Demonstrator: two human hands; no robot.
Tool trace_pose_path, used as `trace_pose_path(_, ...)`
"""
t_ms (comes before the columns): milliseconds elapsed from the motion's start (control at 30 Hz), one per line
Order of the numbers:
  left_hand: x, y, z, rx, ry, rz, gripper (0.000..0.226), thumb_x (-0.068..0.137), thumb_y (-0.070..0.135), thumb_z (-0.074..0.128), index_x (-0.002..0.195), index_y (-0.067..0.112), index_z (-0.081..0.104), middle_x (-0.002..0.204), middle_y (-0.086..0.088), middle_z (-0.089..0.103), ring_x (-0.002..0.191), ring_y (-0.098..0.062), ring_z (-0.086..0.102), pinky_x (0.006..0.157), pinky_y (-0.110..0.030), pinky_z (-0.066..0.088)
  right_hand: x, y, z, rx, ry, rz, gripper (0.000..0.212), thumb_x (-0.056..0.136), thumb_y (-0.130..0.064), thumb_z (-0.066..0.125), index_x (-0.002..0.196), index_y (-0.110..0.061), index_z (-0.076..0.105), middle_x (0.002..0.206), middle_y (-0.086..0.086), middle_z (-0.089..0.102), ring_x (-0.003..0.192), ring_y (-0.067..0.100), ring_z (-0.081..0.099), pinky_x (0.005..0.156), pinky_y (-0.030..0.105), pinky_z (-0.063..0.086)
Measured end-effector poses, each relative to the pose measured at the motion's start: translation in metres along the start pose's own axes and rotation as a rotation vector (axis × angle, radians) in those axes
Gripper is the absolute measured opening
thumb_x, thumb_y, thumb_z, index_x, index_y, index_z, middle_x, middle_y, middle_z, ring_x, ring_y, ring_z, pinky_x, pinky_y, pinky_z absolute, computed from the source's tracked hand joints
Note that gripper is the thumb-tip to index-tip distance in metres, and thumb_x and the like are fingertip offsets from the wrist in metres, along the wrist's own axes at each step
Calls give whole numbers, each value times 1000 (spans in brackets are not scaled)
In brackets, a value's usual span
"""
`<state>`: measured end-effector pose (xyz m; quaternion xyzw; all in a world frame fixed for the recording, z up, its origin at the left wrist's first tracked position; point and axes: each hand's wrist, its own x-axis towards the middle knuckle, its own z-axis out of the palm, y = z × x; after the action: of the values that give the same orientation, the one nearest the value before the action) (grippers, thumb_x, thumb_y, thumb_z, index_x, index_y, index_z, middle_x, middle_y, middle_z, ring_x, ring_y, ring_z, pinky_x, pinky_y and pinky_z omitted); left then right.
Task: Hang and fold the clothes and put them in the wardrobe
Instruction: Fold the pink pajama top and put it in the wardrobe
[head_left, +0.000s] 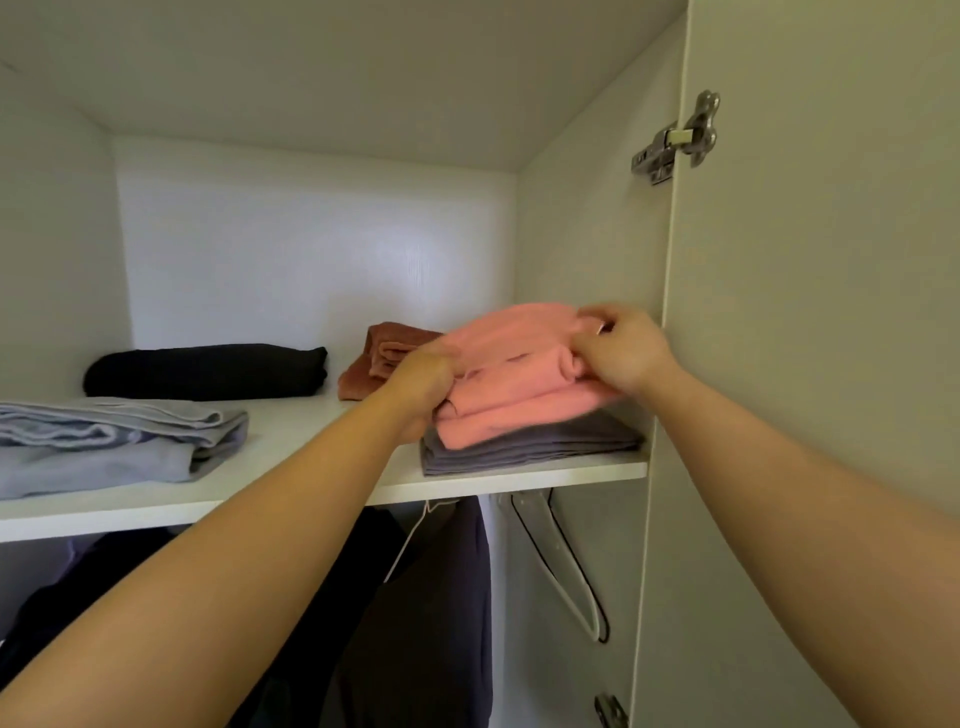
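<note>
Clutching garment (519, 410) — left hand (423, 379), right hand (623, 348)

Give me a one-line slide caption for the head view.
The left hand and right hand grip a folded pink garment atop a grey garment on the wardrobe shelf.

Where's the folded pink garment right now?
Head view: the pink garment lies on the grey stack at the right end of the shelf, gripped by the left hand and right hand.
</note>
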<state>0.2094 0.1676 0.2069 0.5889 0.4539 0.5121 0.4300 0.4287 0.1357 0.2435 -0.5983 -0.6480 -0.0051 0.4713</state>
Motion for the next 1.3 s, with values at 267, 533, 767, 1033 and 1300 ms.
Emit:
trace_pose_path(267,38,45,23,1108,91,163,41,96,31,37,127,10,56,132,-14,48,122,-38,47,103,-48,41,29,-23,29,-628,-186,-65,32,92,-25,46,99,-3,67,114,23,65,101,38,62,76,32,41)
trace_pose_path(533,70,-28,38,1204,-278,108,61,103,53,13,159,28,13,167,-3,10,153,-29,11,122,-55,6,40,19,63,-294,-731,220,53,107,-48,29,147,-19,46,150,9,47,131,26,49,114,39,32)
trace_pose_path(767,60,-25,38,1200,-255,148,58,104,50,16,158,27,21,166,-4,19,151,-27,19,122,-50,11,35,27,69,-308,-627,155,52,104,-52,31,150,-29,41,154,4,43,137,27,43,115,39,28)
trace_pose_path(1033,-50,-47,11,851,254,886,22,99,23,48,106,15,68,104,-1,68,99,-22,58,94,-41,43,-36,6,46,-314,35,-244,35,92,-31,50,122,-24,68,129,5,66,119,32,57,97,41,48)
trace_pose_path(1300,-137,-208,-66,1206,104,757,16,95,23,54,88,15,66,83,0,57,74,-22,55,66,-35,43,-211,5,160,126,260,-395,29,92,-29,56,66,-17,52,65,-6,49,64,16,45,60,32,39)
